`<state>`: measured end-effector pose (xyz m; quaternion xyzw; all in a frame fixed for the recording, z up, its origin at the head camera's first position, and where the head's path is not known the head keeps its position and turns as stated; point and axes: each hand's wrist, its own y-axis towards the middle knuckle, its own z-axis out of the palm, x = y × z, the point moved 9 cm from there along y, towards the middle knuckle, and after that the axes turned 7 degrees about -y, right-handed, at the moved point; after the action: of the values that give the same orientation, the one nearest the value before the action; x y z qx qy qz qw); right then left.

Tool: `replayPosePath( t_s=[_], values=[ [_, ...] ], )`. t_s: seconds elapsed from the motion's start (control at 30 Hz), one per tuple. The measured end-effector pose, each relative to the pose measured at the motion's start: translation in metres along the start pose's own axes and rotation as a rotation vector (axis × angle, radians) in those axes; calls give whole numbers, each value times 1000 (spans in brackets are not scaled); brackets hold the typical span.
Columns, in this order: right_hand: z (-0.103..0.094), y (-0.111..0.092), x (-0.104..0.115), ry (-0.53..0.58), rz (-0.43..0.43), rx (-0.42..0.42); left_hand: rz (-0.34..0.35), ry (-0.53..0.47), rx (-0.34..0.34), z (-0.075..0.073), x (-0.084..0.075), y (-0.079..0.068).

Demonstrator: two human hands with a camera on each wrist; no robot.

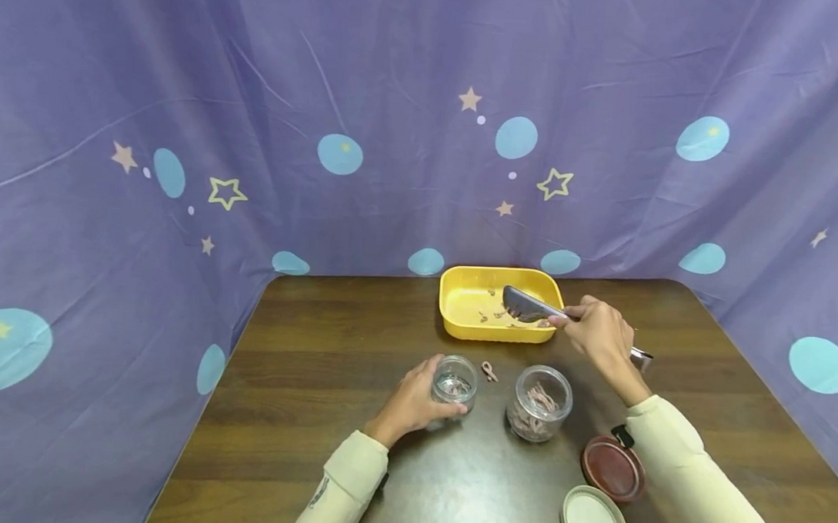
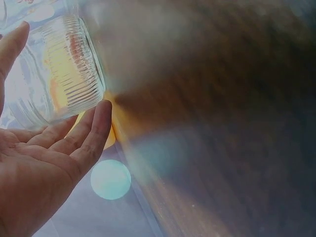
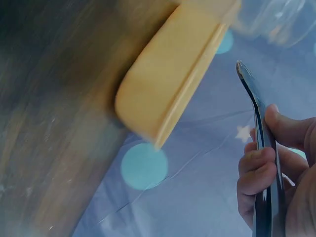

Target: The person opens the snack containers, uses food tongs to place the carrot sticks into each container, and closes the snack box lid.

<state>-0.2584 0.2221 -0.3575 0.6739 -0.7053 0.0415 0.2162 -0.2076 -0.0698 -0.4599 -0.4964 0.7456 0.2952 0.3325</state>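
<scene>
In the head view my left hand (image 1: 410, 400) holds a small clear glass jar (image 1: 453, 397), with a few small bits inside. The left wrist view shows the thumb on one side of the jar's ribbed wall (image 2: 81, 74) and the fingers on the other. Metal tongs (image 1: 528, 305) are gripped in my right hand (image 1: 602, 335), their tips over the yellow tub (image 1: 493, 335). Several small pinkish-brown pieces lie in the tub. One looped piece (image 1: 489, 371) is on the table between the small jar and a larger jar (image 1: 538, 423) holding many such pieces.
A dark red lid (image 1: 614, 470) and a cream-rimmed lid (image 1: 592, 518) lie by my right forearm, at the front right of the wooden table (image 1: 304, 388). Behind the table hangs a purple curtain (image 1: 393, 214) with stars and blue dots.
</scene>
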Motion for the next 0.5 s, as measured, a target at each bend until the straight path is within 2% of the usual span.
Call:
replayPosePath(
  t_s=[0.3,0.5],
  values=[
    [-3,-33,45,68,-61,96,-14,2,4,0,1,2],
    [7,-54,71,54,-120,162,5,22,-1,0,1,2]
  ],
)
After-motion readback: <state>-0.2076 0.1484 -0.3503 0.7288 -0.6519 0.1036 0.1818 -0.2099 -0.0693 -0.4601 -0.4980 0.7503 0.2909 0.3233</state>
